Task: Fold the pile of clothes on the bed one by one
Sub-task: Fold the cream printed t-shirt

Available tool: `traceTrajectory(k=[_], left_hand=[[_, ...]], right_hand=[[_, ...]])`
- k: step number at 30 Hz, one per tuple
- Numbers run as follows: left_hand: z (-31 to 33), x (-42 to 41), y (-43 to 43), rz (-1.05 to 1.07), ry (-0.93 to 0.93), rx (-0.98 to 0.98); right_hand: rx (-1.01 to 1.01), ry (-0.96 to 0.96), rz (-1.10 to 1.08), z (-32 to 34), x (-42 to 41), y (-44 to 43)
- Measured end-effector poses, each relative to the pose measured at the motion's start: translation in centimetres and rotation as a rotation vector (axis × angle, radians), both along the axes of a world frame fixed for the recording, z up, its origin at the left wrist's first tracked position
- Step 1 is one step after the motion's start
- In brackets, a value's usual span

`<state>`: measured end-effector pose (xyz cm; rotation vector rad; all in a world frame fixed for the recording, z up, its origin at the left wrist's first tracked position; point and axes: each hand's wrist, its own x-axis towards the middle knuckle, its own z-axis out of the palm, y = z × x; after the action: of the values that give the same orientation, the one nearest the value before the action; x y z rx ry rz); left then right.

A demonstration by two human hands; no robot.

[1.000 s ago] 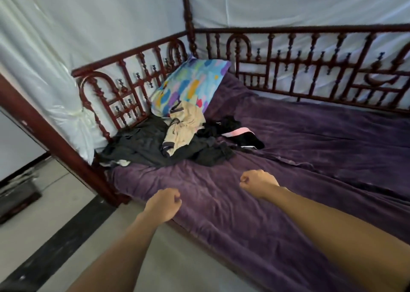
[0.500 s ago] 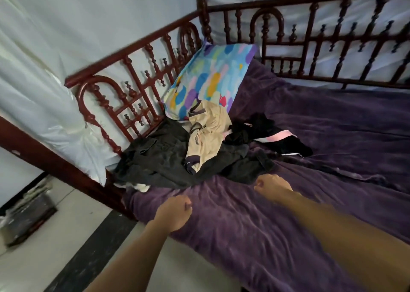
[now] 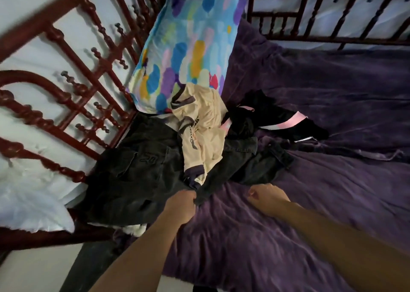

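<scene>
Half a second ago both fists hung short of the heap. Now the left hand (image 3: 180, 207) has reached the pile of clothes (image 3: 177, 158), its fingers curled tight on the near edge of the dark grey garment (image 3: 133, 176), at 6 o'clock of the pile. The right hand (image 3: 264, 197) is a closed fist holding nothing, over the purple blanket (image 3: 310, 214) at 4 o'clock.

The first piece looks chosen; nothing is folded yet. The pile lies at 6 o'clock of the patterned pillow (image 3: 188, 54), with a cream shirt (image 3: 206, 140) on top and a black garment with pink stripes (image 3: 277, 118) at 3 o'clock.

Raised marks on the dark grey garment read roughly "20". The cream shirt's lettering is too creased to read.
</scene>
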<state>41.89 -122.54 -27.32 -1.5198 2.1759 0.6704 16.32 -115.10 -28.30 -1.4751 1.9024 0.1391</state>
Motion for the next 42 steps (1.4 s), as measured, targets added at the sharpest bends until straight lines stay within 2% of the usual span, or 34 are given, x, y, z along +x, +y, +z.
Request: traceTrajectory(k=[6, 11, 13, 16, 18, 21, 25, 27, 31, 35, 38, 40, 42], left_hand=[[-7.3, -2.8, -11.2, -0.558, -0.037, -0.204], [-11.8, -2.6, -17.4, -0.715, -0.053, -0.245], [-12.1, -1.5, -19.0, -0.577, 0.093, -0.184], [-10.2, 0.6, -21.4, -0.115, 0.377, -0.045], [-8.1, 2.5, -23.2, 0.016, 0.501, 0.011], [-4.0, 5.2, -24.8, 0.076, 0.628, 0.131], [1.9, 7.2, -24.8, 0.133, 0.779, 0.213], [5.2, 8.1, -24.6, 0.189, 0.848, 0.148], [11.6, 9.5, -24.4, 0.301, 0.954, 0.022], [17.4, 8.6, -21.6, 0.328, 1.060, -0.086], [21.6, 5.8, -18.6, 0.453, 1.152, -0.181], [24.7, 4.2, -16.5, 0.400, 1.153, -0.171], [27.3, 3.3, -14.6, 0.192, 1.017, -0.186]], right_hand=[[0.113, 0.130, -0.189, -4.5, 0.9, -0.8], [0.190, 0.098, -0.255, -8.7, 5.6, -4.2], [0.177, 0.056, -0.293, -9.5, 7.8, -5.8], [0.103, -0.004, -0.349, -9.7, 10.8, -8.0], [-0.017, -0.026, -0.374, -8.8, 12.3, -9.9], [-0.223, -0.084, -0.374, -6.8, 14.2, -13.6], [-0.231, -0.205, -0.414, -4.7, 16.2, -17.9], [-0.270, -0.338, -0.511, -2.8, 16.6, -18.6], [-0.506, -0.564, -0.676, 3.6, 13.1, -18.1], [-0.693, -0.571, -0.593, 13.2, 8.7, -17.0], [-0.845, -0.564, -0.578, 20.5, 7.0, -15.5], [-0.912, -0.582, -0.616, 24.5, 6.1, -14.0], [-0.963, -0.610, -0.675, 27.5, 5.0, -12.1]])
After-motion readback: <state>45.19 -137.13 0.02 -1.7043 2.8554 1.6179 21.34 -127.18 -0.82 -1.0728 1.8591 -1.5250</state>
